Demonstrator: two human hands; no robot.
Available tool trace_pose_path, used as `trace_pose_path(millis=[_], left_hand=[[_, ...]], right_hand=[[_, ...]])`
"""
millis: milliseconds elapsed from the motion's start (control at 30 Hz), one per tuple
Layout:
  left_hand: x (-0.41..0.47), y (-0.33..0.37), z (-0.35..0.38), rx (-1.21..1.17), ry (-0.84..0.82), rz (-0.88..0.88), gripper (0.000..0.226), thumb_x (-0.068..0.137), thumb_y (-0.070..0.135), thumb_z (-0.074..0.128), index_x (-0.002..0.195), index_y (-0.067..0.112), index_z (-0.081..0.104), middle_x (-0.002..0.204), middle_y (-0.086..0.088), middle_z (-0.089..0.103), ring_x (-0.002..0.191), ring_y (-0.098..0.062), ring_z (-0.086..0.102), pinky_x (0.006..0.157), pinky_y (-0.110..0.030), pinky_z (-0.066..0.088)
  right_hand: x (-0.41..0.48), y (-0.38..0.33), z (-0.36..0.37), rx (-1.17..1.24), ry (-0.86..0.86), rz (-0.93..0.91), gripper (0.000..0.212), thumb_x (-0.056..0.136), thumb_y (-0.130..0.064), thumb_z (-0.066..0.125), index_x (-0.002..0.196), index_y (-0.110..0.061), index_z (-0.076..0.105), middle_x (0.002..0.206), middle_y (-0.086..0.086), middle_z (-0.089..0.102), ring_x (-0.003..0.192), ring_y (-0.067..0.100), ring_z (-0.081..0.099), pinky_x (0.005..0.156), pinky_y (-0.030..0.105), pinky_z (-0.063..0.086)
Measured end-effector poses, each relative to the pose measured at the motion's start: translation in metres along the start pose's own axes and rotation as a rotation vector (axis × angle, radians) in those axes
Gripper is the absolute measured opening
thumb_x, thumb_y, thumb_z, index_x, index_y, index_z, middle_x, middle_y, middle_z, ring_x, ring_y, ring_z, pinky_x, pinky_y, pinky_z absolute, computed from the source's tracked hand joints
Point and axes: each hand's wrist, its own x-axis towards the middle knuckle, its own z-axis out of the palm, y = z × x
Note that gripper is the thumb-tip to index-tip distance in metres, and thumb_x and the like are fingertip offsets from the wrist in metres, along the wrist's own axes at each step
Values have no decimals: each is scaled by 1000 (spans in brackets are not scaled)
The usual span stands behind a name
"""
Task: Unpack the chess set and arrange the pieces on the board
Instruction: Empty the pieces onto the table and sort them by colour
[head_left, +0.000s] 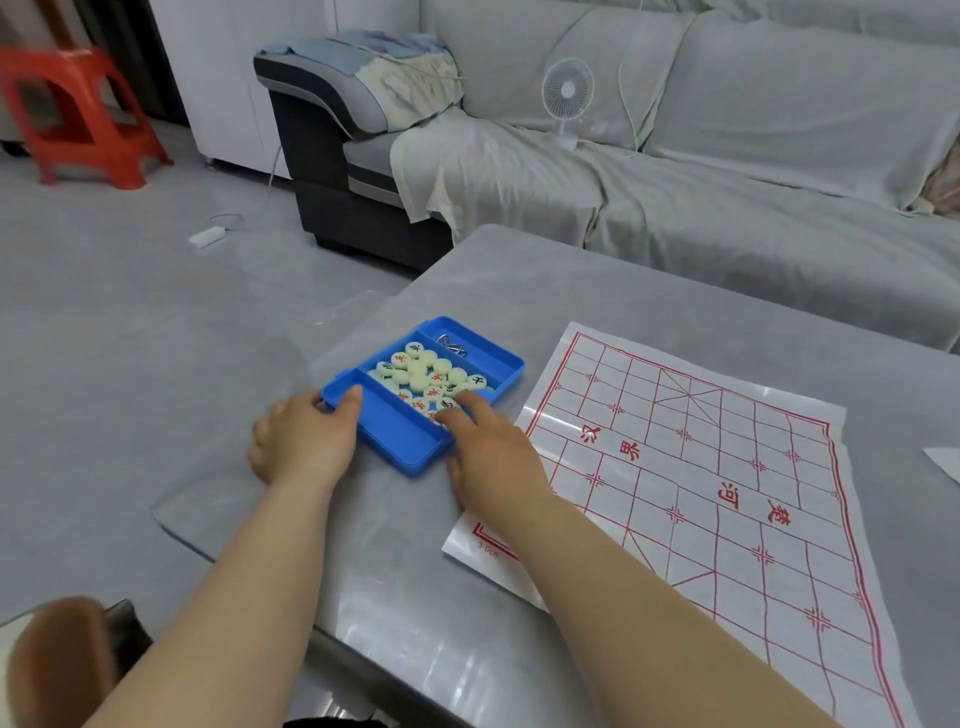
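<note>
Unpacking. Left hand (306, 441) grips box (402, 441) at 8 o'clock corner; right hand (493, 460) among pieces (421, 374), grasp unclear. Board (727, 467) at 3 o'clock, bare. Next: pinch one, carry over.

- My grey table (571, 280) is carrying three things.
- The blue tray (400, 439) is lying near its left edge.
- The paper board (727, 467) is lying flat just beside it.
- A white sheet (944, 462) is lying far right.
</note>
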Motion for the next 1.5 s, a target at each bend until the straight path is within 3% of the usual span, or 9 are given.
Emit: trace_pose_path(millis=[133, 200, 367, 467, 733, 867, 1033, 1267, 1500], left_hand=[[6, 5, -1, -276, -8, 88, 34, 89, 36, 46, 79, 7, 61, 82, -17, 59, 86, -36, 52, 71, -36, 42], [6, 10, -3, -454, -5, 63, 35, 89, 32, 48, 57, 17, 44, 65, -9, 47, 72, -26, 45, 59, -30, 36], [-5, 28, -9, -1173, -198, -264, 21, 89, 25, 54, 71, 15, 49, 75, 0, 57, 69, -12, 59, 55, -24, 50], [-19, 37, -14, -1345, -325, -344, 13, 85, 22, 55, 75, 15, 53, 76, -1, 58, 68, -13, 59, 46, -21, 51], [-77, 50, -22, -1351, -825, -327, 22, 86, 14, 38, 97, 8, 56, 96, -11, 62, 82, -22, 62, 52, -32, 56], [-119, 56, -9, -1397, -814, -353, 16, 90, 14, 40, 85, 12, 54, 74, -9, 70, 58, -20, 68, 42, -29, 52], [-161, 64, 15, -1394, -808, -293, 26, 92, 12, 37, 113, 17, 51, 97, -5, 61, 81, -20, 63, 47, -32, 55], [-216, 67, 37, -1340, -907, -244, 25, 92, 11, 36, 101, 23, 57, 104, -6, 60, 92, -23, 61, 52, -37, 57], [-242, 82, 54, -1272, -983, -213, 26, 92, 11, 37, 99, 24, 58, 105, -5, 59, 92, -24, 61, 59, -47, 55]], right_hand=[[7, 4, 4, 36, 40, 29, 37, 91, -13, 47, 129, -16, 43, 144, 3, 23, 125, 24, 34, 93, 34, 42], [9, 7, 4, 39, 48, 29, 35, 91, -14, 48, 126, -16, 46, 143, 2, 24, 125, 23, 33, 93, 34, 43], [2, 17, -5, 94, 155, 6, 32, 92, -16, 44, 123, -16, 51, 143, 1, 30, 120, 22, 42, 89, 30, 43], [-13, 24, -15, 125, 236, 10, 29, 91, -16, 44, 118, -15, 56, 140, 0, 35, 113, 22, 48, 78, 22, 37], [-86, 52, -48, 51, 291, 52, 26, 92, -18, 45, 114, -17, 58, 139, -3, 37, 114, 16, 47, 81, 23, 44], [-132, 71, -58, 65, 349, 97, 29, 90, -15, 46, 115, -21, 59, 142, -5, 37, 118, 14, 45, 82, 24, 43], [-213, 126, -68, 21, 562, 312, 33, 70, 7, 65, 99, -7, 68, 118, 16, 60, 100, 37, 59, 83, 44, 47], [-304, 218, -69, 87, 430, 855, 43, 84, -14, 58, 126, -13, 51, 139, 9, 40, 127, 28, 35, 101, 30, 24], [-295, 247, -66, 5, 353, 790, 27, 89, -11, 47, 114, -10, 59, 118, 10, 58, 115, 27, 46, 89, 24, 24]])
